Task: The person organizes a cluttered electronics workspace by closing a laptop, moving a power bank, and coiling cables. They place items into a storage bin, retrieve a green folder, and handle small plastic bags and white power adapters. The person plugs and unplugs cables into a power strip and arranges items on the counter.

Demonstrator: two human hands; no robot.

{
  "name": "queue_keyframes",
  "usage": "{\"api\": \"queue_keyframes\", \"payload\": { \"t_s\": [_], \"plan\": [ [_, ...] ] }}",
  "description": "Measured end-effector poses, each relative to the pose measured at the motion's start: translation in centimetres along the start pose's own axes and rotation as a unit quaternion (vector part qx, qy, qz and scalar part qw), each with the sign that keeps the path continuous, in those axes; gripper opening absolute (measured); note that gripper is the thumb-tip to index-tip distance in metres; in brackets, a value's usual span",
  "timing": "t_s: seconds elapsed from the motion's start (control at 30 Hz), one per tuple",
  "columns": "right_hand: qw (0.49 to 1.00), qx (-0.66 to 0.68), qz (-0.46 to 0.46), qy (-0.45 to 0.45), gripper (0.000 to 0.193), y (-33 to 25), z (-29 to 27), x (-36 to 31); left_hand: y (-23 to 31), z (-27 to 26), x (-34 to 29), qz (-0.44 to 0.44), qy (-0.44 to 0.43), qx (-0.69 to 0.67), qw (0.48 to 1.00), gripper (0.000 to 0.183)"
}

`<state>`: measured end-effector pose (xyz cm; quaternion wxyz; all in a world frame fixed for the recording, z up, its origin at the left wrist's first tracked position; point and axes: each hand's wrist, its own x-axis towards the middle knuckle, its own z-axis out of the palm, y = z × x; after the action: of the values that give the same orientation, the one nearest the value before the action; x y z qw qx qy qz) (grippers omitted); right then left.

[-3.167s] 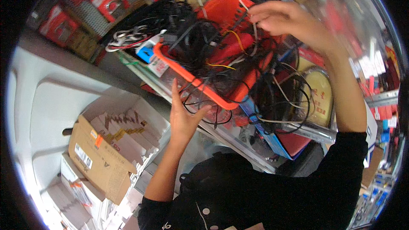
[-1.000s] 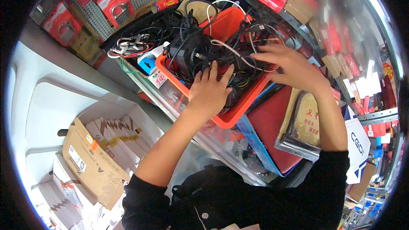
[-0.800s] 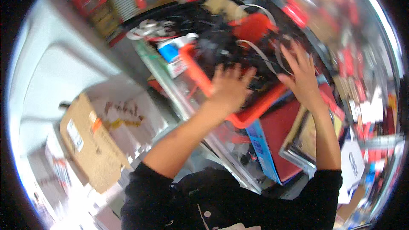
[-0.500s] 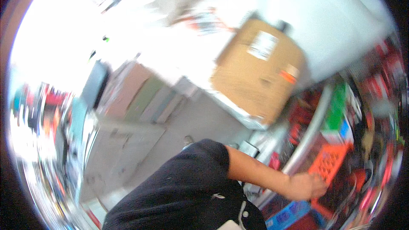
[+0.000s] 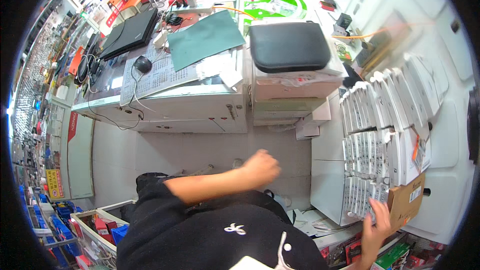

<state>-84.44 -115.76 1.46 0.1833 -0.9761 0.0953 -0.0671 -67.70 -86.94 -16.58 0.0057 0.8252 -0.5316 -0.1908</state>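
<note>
My left hand (image 5: 261, 168) is held in front of my body above the grey floor, its fingers curled into a loose fist with nothing visible in them. Over on the right, my right hand (image 5: 377, 226) is raised with thumb and fingers apart, holding nothing. It is nearest to a brown cardboard box (image 5: 413, 199), in front of rows of slim white boxes (image 5: 365, 150). Whether its fingertips touch anything cannot be made out.
Ahead stands a white counter (image 5: 190, 112) with a black laptop (image 5: 131, 33), a mouse (image 5: 143, 64) and a teal sheet (image 5: 206, 40). Beside it, a black zip case (image 5: 290, 46) tops stacked boxes. Shelves of small goods line the left. An open-topped case (image 5: 95, 222) stands lower left.
The view has swung from a blurred, tilted look, where one hand of mine was at an orange basket, to a level look at the counter. Both hands are now away from that basket.
</note>
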Motion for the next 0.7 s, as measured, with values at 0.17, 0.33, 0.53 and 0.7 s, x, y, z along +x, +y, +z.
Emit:
{"api": "queue_keyframes", "payload": {
  "t_s": [0.17,0.33,0.53,0.7],
  "plan": [
    [0.976,0.219,-0.020,-0.009,0.038,-6.8,9.7,12.5,-9.3,1.0,-15.8,-0.237,0.070,-0.080,0.966,0.040],
    [0.942,0.335,0.010,0.024,0.058,-8.3,15.9,26.8,-11.0,1.3,-20.1,-0.343,0.126,-0.197,0.910,0.039],
    [0.952,0.281,-0.009,0.119,0.061,-5.4,20.2,37.2,-12.8,-0.3,-17.0,-0.351,0.237,-0.268,0.865,0.038],
    [0.933,0.313,0.168,0.052,0.074,-2.4,22.4,41.8,-15.9,-4.7,-10.6,-0.356,0.369,-0.244,0.823,0.051]
  ]
}}
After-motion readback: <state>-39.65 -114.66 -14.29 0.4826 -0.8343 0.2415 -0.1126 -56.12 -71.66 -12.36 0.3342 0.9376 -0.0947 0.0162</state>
